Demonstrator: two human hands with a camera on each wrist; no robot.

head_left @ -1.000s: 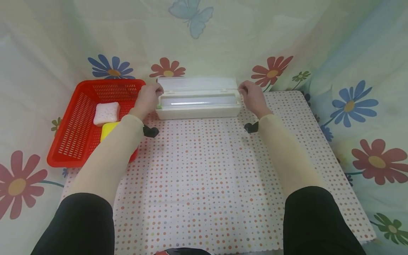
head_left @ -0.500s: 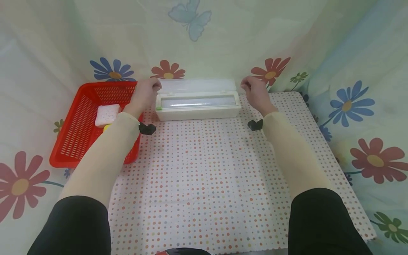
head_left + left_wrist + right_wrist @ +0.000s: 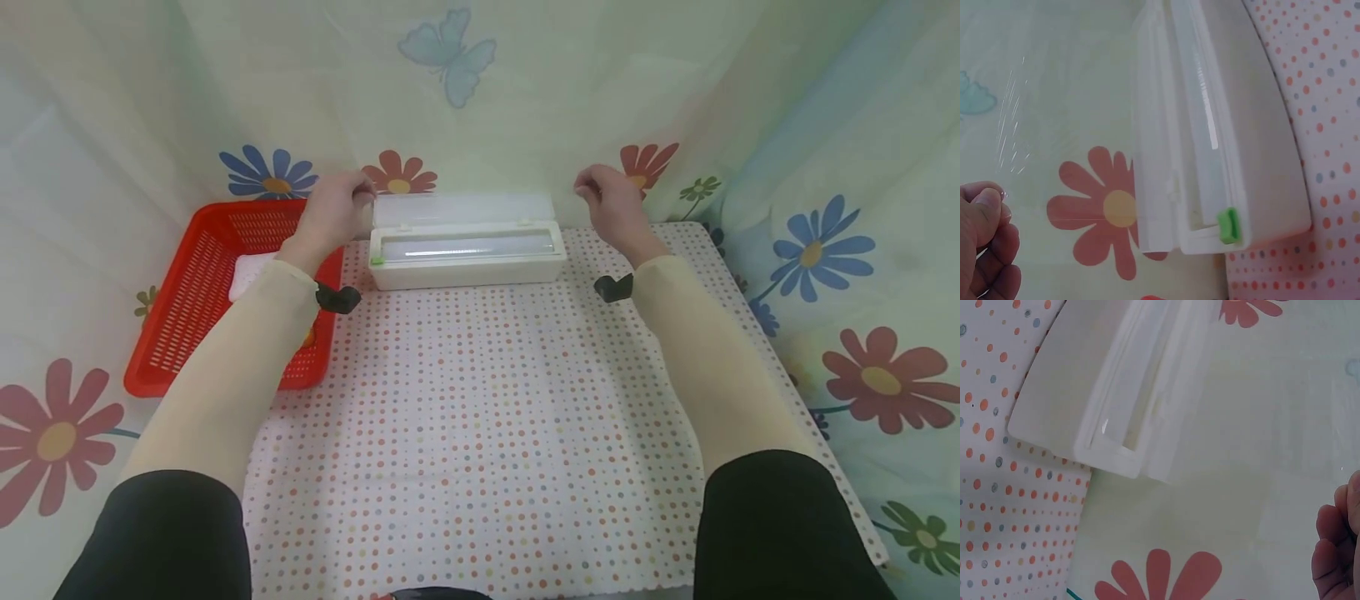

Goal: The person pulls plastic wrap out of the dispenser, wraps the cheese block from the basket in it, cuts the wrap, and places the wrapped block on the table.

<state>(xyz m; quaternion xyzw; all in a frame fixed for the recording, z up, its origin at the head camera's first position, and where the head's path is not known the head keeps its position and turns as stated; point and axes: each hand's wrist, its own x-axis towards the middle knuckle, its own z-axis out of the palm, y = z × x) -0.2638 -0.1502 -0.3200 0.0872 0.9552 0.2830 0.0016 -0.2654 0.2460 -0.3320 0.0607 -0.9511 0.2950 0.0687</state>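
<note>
A white cling film dispenser point(image 3: 468, 273) stands at the far side of the table, its clear lid point(image 3: 462, 211) raised at the back. At its left end sits a green slider point(image 3: 1229, 226). Transparent cling film point(image 3: 1013, 125) shows as shiny streaks beside the left fingertips; faint creases of it also appear in the right wrist view. My left hand point(image 3: 333, 208) pinches the film between thumb and forefinger, above and left of the dispenser. On the other side, my right hand point(image 3: 613, 204) pinches the film's opposite end, fingers curled. Both hands are raised above the lid.
A red plastic basket point(image 3: 180, 321) stands at the left, partly under my left forearm. In it lies a white sponge point(image 3: 249, 273), half hidden. A flowered curtain point(image 3: 525, 92) hangs directly behind the dotted tabletop point(image 3: 465, 433).
Both hands have risen from the dispenser's ends and spread apart, drawing the film up and back. The dispenser sits slightly lower in the head view.
</note>
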